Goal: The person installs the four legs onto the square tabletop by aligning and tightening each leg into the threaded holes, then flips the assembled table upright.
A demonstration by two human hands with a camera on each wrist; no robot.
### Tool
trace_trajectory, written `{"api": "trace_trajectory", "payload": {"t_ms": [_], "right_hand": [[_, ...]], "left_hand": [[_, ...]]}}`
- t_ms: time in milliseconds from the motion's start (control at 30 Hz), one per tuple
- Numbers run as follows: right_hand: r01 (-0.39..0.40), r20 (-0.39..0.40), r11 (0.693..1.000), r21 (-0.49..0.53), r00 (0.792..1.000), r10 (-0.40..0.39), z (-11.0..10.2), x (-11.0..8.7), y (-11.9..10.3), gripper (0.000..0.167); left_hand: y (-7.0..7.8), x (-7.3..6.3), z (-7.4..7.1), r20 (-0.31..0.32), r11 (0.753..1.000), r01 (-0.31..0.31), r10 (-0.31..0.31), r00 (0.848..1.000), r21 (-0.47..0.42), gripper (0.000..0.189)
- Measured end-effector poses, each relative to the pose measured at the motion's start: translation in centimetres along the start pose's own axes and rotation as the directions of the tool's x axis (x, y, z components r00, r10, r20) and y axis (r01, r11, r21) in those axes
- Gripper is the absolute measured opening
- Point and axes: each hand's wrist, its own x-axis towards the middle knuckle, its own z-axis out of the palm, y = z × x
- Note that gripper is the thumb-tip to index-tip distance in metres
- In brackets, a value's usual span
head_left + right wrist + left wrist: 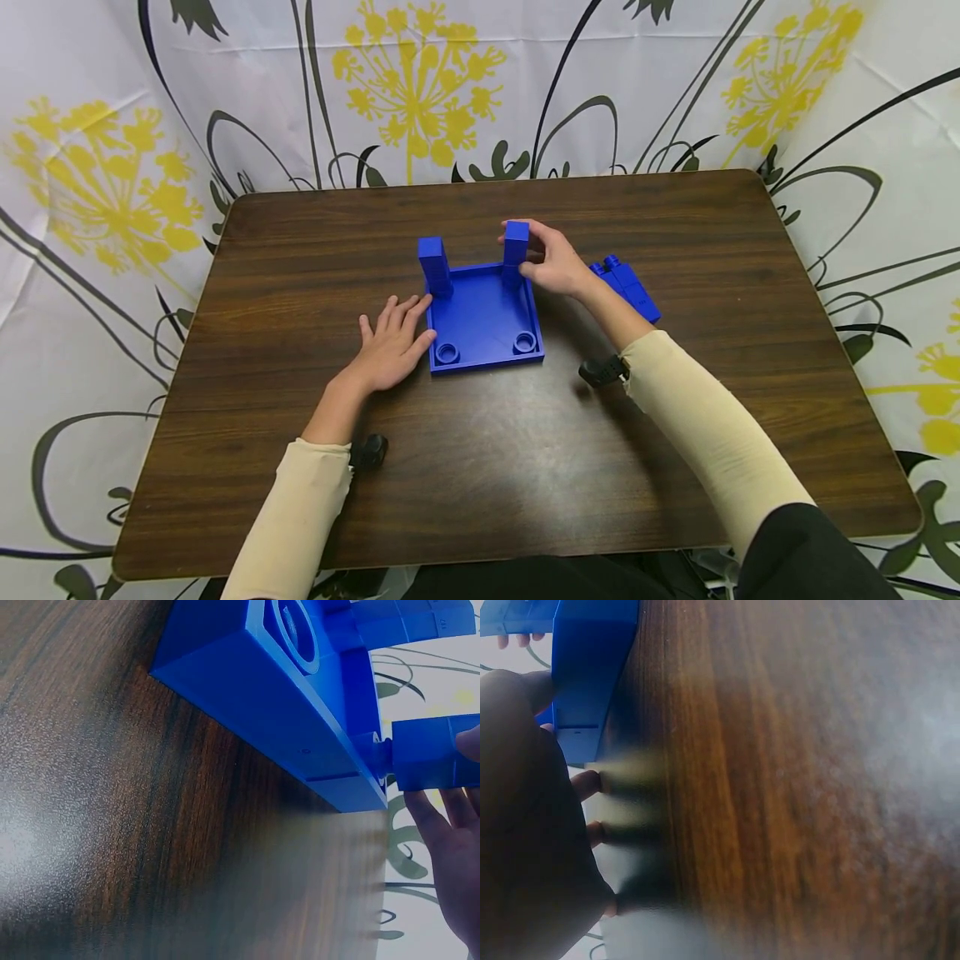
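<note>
A square blue tray-like base [486, 325] with a raised rim lies on the table, open side up. Round sockets [447, 353] show in its two near corners. One blue square leg [433, 262] stands in the far left corner. At the far right corner my right hand [557, 260] grips a second blue leg [515, 246] between thumb and fingers. In the right wrist view this leg [427, 754] has its narrow peg at the socket, with part of the peg showing. My left hand [386, 346], fingers spread, rests against the base's left side.
More blue legs [632, 290] lie side by side on the brown wooden table [315, 242], right of the base and partly behind my right forearm. A flower-patterned white cloth [270, 83] hangs behind the table. Dark wrist cameras [603, 370] sit under both forearms.
</note>
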Motion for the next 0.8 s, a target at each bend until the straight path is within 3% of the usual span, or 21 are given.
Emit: {"api": "trace_trajectory", "payload": {"t_ms": [133,300,400,633,800], "right_hand": [[0.006,0.011,1.0,-0.015,1.0,-0.006,-0.1,-0.4,-0.9,0.06],[0.019,0.011,1.0,-0.005,1.0,-0.019,-0.3,0.3,1.3,0.063],[0.005,-0.007,0.999,-0.049,1.0,-0.005,-0.3,0.6,2.4,0.061],[-0.035,-0.055,0.985,-0.168,0.998,0.027,-0.2,0.6,2.5,0.051],[-0.023,-0.054,0.991,-0.13,0.998,0.016,-0.2,0.8,2.6,0.056]], "left_hand": [[0.2,0.0,-0.2,-0.011,1.0,-0.005,0.005,1.0,0.005,0.062],[0.3,-0.1,-0.2,-0.003,1.0,-0.001,0.001,1.0,0.02,0.063],[0.3,-0.1,-0.3,0.001,1.0,0.0,0.0,1.0,0.018,0.064],[0.4,-0.1,-0.3,0.001,1.0,-0.002,0.002,1.0,0.021,0.064],[0.4,-0.1,-0.3,-0.002,1.0,-0.006,0.006,1.0,0.014,0.063]]}}
